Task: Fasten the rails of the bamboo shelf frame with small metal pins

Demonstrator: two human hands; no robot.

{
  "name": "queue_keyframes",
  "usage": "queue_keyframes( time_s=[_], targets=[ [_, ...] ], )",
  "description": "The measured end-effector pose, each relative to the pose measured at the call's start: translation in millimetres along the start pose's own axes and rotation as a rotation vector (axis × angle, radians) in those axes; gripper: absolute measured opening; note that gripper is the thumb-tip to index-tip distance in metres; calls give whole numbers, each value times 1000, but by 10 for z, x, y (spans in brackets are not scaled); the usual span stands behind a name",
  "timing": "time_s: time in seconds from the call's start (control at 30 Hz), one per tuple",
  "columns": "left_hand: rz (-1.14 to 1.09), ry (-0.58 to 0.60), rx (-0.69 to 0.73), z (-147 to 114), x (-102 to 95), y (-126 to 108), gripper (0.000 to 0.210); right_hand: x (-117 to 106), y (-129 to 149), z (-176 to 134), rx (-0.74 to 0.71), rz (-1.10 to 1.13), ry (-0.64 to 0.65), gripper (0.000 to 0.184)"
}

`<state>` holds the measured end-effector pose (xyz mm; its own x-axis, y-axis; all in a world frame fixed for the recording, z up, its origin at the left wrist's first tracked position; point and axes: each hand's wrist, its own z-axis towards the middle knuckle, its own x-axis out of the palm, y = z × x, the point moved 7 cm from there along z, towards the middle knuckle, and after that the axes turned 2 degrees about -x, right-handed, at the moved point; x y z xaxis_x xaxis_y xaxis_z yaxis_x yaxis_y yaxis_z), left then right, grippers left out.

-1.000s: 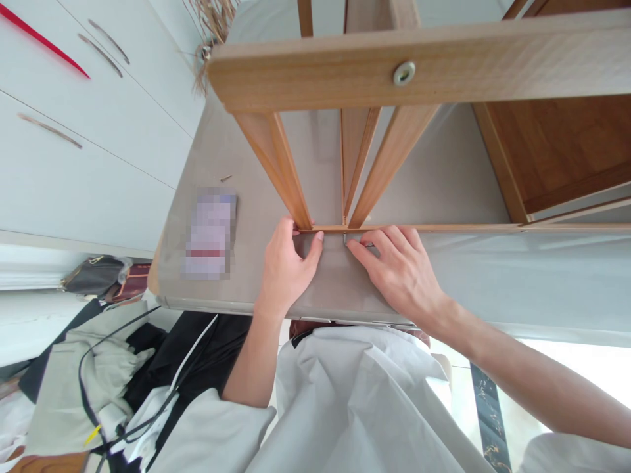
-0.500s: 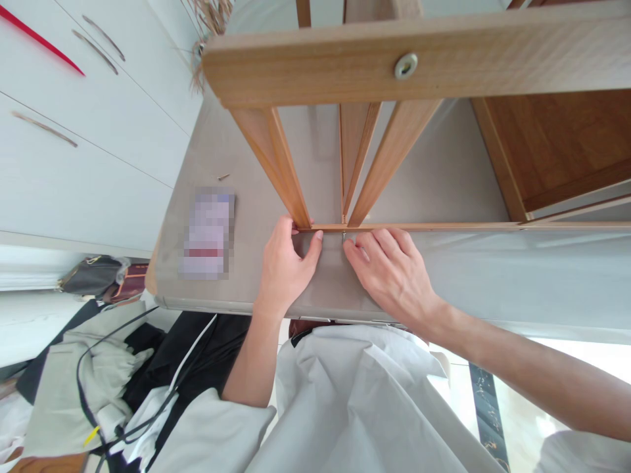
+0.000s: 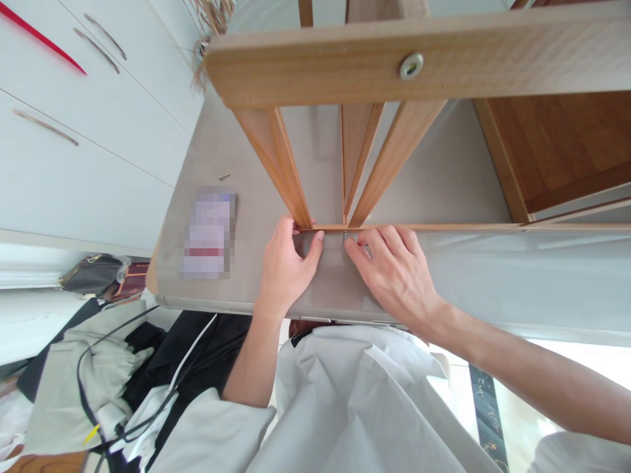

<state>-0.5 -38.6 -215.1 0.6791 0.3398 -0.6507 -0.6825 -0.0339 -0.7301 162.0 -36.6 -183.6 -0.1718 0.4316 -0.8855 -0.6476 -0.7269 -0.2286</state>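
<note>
A wooden frame (image 3: 315,66) with slanted slats stands on the table in front of me. My left hand (image 3: 290,266) grips its thin bottom rail (image 3: 444,227) near the left end, thumb on the near side and fingertips partly hidden behind. Just right of it, a small metal screw (image 3: 346,236) sticks out of the rail towards me. My right hand (image 3: 394,266) has its fingers curled beside the rail, with the thumb tip at the screw. How the other fingertips meet the screw is partly hidden.
On the table (image 3: 246,282), a loose screw (image 3: 225,176) lies left of the frame, above a blurred flat packet (image 3: 210,233). White cabinets (image 3: 98,171) stand at the left. A wooden panel (image 3: 582,144) sits at the right; clothes and cables (image 3: 118,381) lie below left.
My right hand's fingers have shifted slightly at the screw, with a little more gap showing between thumb and forefinger. The left hand keeps its hold on the rail.
</note>
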Motion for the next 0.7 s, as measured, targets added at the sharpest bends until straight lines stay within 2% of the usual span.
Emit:
queue_keyframes(
  time_s=[0.4, 0.7],
  targets=[
    [-4, -4, 5, -7, -1, -5, 24, 19, 9, 21, -15, -1, -1, 27],
    [8, -3, 5, -2, -1, 3, 23, 88, -57, -40, -21, 87, 17, 21]
  ],
)
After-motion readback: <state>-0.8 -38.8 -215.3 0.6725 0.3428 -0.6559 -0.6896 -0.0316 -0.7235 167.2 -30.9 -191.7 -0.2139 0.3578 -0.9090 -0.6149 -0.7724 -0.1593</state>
